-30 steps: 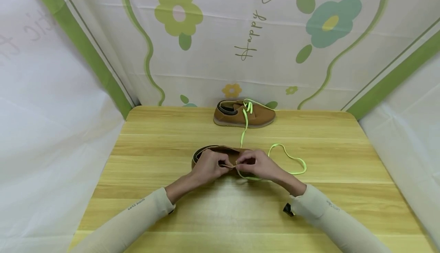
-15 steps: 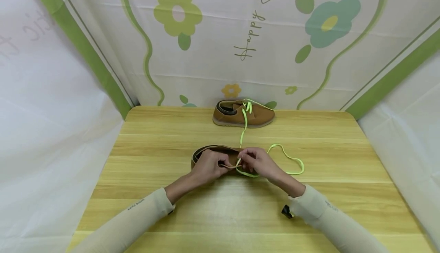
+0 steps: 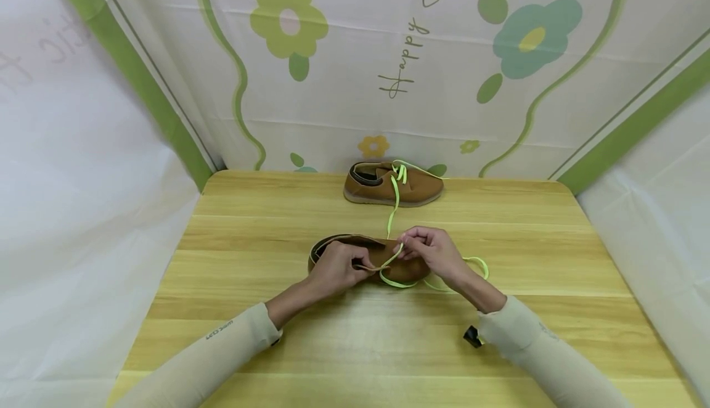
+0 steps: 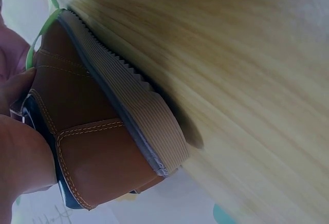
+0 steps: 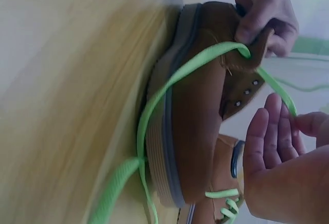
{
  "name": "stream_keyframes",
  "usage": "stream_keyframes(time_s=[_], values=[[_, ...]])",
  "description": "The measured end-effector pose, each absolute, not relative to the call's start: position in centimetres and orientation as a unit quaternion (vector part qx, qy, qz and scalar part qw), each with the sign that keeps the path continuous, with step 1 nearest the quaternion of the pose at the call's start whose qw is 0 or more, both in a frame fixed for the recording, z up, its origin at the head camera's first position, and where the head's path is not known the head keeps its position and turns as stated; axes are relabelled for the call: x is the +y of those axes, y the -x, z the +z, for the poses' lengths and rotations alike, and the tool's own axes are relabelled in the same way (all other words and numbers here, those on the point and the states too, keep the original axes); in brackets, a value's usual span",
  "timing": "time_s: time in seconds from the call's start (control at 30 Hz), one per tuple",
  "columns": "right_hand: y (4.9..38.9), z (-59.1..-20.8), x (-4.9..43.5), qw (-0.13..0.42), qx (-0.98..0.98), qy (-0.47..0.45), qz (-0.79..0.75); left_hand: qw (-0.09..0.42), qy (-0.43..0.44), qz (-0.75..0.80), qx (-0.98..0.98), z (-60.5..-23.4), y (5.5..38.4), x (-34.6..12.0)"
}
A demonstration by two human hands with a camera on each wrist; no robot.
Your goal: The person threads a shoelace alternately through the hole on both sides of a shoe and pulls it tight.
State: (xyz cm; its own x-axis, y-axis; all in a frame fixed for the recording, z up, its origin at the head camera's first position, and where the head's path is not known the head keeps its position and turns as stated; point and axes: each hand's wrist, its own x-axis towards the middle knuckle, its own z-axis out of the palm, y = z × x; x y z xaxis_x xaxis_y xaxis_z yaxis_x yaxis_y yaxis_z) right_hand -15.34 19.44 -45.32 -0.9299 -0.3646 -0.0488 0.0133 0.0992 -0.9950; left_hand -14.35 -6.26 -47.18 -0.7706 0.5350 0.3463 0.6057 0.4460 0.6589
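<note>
A brown shoe [image 3: 407, 267] with a dark lining stands on the table, toe to the right. My left hand [image 3: 339, 267] pinches the near eyelet flap of this shoe between thumb and fingers. Through a hole in that flap runs a yellow-green shoelace [image 5: 205, 57], clearest in the right wrist view. My right hand [image 3: 435, 252] pinches the lace on the inner side of the flap, above the shoe's front. The left wrist view shows the shoe's heel and ribbed sole [image 4: 149, 116], with my left hand [image 4: 23, 157] at the opening.
Behind stands a second brown shoe [image 3: 396, 186], with a yellow-green lace through its eyelets; one lace end hangs toward the near shoe. More lace [image 3: 478, 266] lies in a loop on the wooden table [image 3: 355, 346], right of my right hand. A flower-printed curtain [image 3: 344, 87] rises behind the table.
My right hand has moved from the flap up and to the right, drawing more lace through the hole. The loop on the table has shrunk. My left hand keeps its place.
</note>
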Motion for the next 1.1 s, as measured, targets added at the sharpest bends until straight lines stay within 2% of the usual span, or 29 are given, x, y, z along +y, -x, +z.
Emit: stream_keyframes(time_s=[0.33,0.83,1.1], values=[[16.4,-44.5,22.7,0.133,0.729,0.105,-0.663,0.042,0.334,-0.411,-0.847,-47.3,14.4,-6.2],[17.3,-44.0,26.1,0.086,0.688,0.012,-0.721,0.018,0.308,-0.415,-0.856,-46.9,14.3,-6.2],[17.7,-43.6,27.8,0.084,0.676,-0.044,-0.731,0.003,0.287,-0.415,-0.863,-46.7,14.2,-6.2]])
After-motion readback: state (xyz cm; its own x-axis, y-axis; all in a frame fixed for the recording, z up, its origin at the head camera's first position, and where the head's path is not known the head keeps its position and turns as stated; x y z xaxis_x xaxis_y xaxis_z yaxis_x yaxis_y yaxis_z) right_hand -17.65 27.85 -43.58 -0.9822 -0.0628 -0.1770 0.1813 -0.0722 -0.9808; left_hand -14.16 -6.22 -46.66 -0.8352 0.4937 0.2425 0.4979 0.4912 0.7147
